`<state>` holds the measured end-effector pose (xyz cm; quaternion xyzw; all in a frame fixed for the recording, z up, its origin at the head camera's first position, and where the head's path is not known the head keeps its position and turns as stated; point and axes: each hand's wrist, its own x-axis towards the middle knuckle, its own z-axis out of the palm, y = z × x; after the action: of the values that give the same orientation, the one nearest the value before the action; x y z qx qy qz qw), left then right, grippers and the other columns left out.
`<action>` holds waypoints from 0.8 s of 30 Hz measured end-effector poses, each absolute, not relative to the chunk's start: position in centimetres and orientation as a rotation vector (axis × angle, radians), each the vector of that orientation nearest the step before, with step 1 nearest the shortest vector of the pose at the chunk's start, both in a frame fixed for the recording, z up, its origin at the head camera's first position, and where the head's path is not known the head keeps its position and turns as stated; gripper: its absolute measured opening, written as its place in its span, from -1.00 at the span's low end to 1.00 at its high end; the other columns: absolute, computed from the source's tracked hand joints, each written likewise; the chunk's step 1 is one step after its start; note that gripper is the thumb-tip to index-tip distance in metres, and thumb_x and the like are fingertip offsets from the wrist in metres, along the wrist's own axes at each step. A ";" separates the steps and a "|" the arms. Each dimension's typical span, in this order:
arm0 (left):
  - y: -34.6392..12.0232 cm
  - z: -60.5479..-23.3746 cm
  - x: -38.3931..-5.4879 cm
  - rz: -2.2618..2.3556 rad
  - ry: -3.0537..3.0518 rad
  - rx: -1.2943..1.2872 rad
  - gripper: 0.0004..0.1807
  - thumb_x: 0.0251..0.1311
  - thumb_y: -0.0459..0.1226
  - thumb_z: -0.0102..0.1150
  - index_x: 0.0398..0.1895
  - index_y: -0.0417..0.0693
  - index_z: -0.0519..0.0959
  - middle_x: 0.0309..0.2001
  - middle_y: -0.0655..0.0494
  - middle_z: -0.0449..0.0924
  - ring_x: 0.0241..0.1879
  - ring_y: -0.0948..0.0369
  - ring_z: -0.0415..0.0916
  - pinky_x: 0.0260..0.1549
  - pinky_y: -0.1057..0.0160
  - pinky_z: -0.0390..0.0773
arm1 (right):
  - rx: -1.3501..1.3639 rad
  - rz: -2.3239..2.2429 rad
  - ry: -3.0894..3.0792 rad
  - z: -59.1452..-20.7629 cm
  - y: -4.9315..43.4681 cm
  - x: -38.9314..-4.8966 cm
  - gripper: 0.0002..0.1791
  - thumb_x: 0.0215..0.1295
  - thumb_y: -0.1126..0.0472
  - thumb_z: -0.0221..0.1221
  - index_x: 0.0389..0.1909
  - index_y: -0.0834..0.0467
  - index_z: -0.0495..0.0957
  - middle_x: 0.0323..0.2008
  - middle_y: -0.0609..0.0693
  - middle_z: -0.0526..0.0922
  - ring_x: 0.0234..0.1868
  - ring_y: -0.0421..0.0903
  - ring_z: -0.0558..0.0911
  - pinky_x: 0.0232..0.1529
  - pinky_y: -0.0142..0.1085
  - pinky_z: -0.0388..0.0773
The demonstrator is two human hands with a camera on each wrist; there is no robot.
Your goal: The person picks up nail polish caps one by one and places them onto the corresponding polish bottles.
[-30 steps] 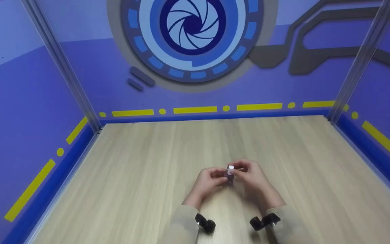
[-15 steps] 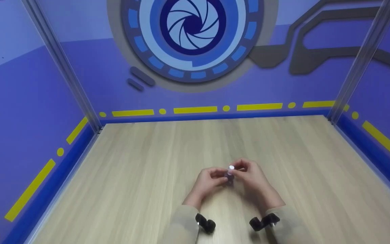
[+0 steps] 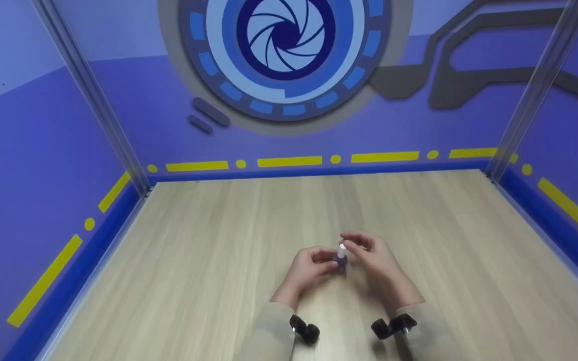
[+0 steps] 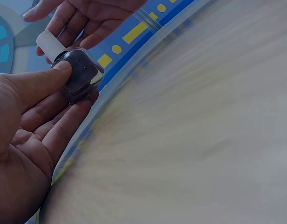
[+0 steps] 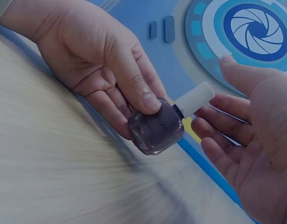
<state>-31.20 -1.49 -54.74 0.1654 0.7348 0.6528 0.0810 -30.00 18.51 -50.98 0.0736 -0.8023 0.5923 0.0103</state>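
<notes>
A nail polish bottle (image 5: 157, 130) with dark purple-grey polish and a white cap (image 5: 195, 99) is held over the table, cap uppermost in the head view. My left hand (image 3: 310, 268) pinches its glass body between thumb and fingers, the thumb (image 4: 63, 66) lying on the flat front. My right hand (image 3: 373, 253) is around the cap, loosely curved. In the right wrist view its thumb stands well apart from the cap, while the index fingertip (image 5: 220, 100) is right beside the cap's end. The neck between cap and glass shows dark.
The wooden table (image 3: 229, 225) reaches to blue printed panels (image 3: 118, 125) at the back and sides. Clear corner posts (image 3: 93, 100) rise at both back corners. Black wrist mounts (image 3: 305, 330) sit on the beige sleeves (image 3: 269, 331).
My right thumb and fingers, earlier closed on the white cap and twisting it slightly, have loosened and spread away from it. My left hand keeps holding the bottle in the same spot.
</notes>
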 end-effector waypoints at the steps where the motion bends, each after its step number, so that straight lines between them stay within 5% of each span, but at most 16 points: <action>1: -1.5 -54.7 -31.2 1.950 2.196 0.495 -0.71 0.24 -0.40 0.37 0.03 -0.22 0.70 0.02 -0.11 0.78 0.05 0.08 0.74 0.05 0.27 0.71 | 0.256 1.860 -2.503 -50.9 18.6 -30.0 -0.65 0.43 0.16 0.26 0.15 0.19 0.64 0.09 0.12 0.72 0.16 0.00 0.66 0.28 -0.28 0.49; 9: -1.4 -54.8 -31.3 1.979 2.172 0.484 -0.71 0.22 -0.44 0.37 0.02 -0.31 0.69 0.01 -0.19 0.76 0.04 0.02 0.74 0.00 0.26 0.73 | 0.341 1.895 -2.535 -51.0 18.7 -30.0 -0.67 0.40 0.32 0.22 0.13 0.31 0.63 0.12 0.25 0.72 0.09 0.07 0.73 0.08 -0.51 0.56; 24: -1.4 -54.9 -31.3 1.964 2.203 0.508 -0.71 0.21 -0.46 0.37 0.01 -0.32 0.69 0.00 -0.18 0.77 0.04 0.03 0.74 0.04 0.28 0.71 | 0.226 1.856 -2.565 -51.1 18.5 -30.2 -0.77 0.36 0.30 0.28 -0.01 0.24 0.69 -0.02 0.12 0.76 0.02 -0.02 0.71 0.07 -0.41 0.59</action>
<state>-31.27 -1.37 -54.86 0.1693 0.7337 0.6540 0.0734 -30.23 18.47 -51.10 0.0713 -0.8080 0.5846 -0.0160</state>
